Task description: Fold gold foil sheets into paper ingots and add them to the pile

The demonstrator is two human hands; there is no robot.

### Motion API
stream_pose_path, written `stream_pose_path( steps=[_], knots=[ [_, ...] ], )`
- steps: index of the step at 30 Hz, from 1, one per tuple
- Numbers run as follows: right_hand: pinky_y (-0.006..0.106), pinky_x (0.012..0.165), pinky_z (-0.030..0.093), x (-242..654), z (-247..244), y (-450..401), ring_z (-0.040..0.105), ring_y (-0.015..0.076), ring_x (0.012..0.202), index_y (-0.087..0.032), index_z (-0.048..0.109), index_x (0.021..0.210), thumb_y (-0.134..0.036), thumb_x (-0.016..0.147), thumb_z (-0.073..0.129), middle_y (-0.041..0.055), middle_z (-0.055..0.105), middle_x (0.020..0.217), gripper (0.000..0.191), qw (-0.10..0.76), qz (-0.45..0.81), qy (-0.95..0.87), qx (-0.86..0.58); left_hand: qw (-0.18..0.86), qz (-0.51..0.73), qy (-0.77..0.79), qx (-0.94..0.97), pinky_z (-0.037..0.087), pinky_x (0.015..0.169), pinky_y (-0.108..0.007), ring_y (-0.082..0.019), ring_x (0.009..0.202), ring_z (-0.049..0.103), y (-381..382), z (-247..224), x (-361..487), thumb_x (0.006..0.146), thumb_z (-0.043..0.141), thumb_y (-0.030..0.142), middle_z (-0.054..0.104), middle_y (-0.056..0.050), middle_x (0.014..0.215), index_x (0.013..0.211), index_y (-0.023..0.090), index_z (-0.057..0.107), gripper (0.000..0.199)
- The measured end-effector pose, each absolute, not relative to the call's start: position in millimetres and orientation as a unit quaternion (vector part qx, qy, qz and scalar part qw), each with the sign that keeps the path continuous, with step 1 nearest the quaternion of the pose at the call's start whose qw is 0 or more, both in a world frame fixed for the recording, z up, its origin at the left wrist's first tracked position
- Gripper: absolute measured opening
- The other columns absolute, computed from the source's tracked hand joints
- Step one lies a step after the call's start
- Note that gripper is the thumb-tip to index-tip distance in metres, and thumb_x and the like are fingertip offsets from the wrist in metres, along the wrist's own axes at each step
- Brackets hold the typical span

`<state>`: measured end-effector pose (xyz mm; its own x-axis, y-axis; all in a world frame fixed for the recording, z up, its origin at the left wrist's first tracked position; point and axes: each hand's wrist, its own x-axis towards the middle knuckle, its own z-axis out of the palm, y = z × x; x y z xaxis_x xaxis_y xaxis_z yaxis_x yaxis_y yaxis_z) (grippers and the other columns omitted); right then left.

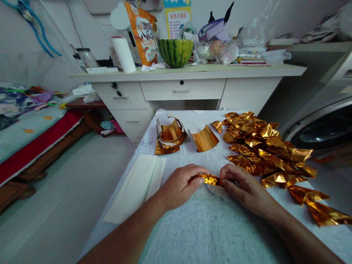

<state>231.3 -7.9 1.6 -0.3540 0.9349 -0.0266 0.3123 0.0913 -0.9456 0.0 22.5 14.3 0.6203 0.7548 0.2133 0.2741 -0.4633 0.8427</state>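
Between my two hands, above the cloth-covered table, is a small folded piece of gold foil paper [211,179]. My left hand [183,185] pinches its left end with thumb and fingers. At the other end, my right hand [242,185] grips it the same way; part of the foil is hidden under the fingertips. Just beyond my hands lies a single curved gold foil sheet [205,138]. Left of that sits a curled stack of gold foil sheets [170,134]. A large pile of folded gold foil pieces [255,143] spreads out to the right of my right hand.
White paper sheets [134,183] lie on the table [214,231] left of my left arm. Behind stands a white desk [183,88] bearing a half watermelon [175,52], an orange bag [143,35] and a paper roll [123,54]. A washing machine [327,110] is at right, a bed [35,132] at left.
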Motion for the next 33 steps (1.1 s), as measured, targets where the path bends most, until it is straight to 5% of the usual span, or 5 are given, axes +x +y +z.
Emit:
stream_pose_path(
  steps=[9,19,33],
  knots=[
    [0.023,0.053,0.032,234.8,4.5,-6.0,0.041,0.0113,0.059,-0.022,0.050,0.082,-0.048,0.089,0.057,-0.0038,0.048,0.068,0.028,0.319,0.570,-0.610,-0.449,0.481,0.291,0.341,0.753,0.042,0.063,-0.022,-0.011,0.068,0.053,19.6,15.1,1.0,0.083,0.057,0.014,0.060,0.002,0.077,0.113,0.018,0.064,0.031],
    [0.022,0.055,0.034,234.7,5.7,-4.0,0.044,0.0097,0.059,-0.019,0.051,0.081,-0.045,0.087,0.064,-0.0042,0.049,0.067,0.029,0.313,0.617,-0.588,-0.419,0.488,0.293,0.341,0.748,0.041,0.064,-0.022,-0.012,0.071,0.055,20.6,13.9,-0.2,0.084,0.056,0.015,0.064,0.000,0.082,0.107,0.018,0.066,0.025],
    [0.022,0.059,0.034,242.8,13.3,-6.0,0.045,0.0091,0.062,-0.017,0.057,0.087,-0.045,0.092,0.059,-0.0024,0.053,0.068,0.028,0.321,0.652,-0.567,-0.388,0.696,0.336,0.282,0.569,0.046,0.060,-0.020,-0.010,0.069,0.062,22.3,10.6,2.5,0.081,0.065,0.021,0.067,-0.003,0.083,0.091,0.014,0.063,0.013]
  ],
)
